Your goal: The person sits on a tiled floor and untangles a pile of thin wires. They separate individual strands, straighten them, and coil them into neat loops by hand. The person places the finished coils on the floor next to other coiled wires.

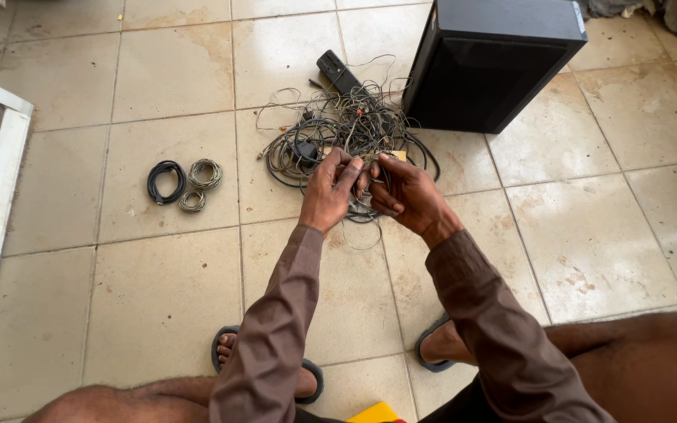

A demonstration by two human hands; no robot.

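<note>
Head view: your left hand (pixel 329 194) and right hand (pixel 406 196) meet above the tangled pile of wires (pixel 338 133) on the tiled floor (pixel 158 298). Both grips are closed on thin wire strands (pixel 363 205) drawn up from the pile's near edge. A black speaker box (pixel 495 63) stands just right of the pile. Three coiled cables (pixel 186 182) lie well apart to the left.

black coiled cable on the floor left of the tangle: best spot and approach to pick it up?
Judging by its pose, take the black coiled cable across the bundled strands on one side of the ring, coming straight down from above. It lies flat on the tile floor with an open centre, so fingers can hook through. Avoid its right edge: the grey wire coil sits close there.
</note>
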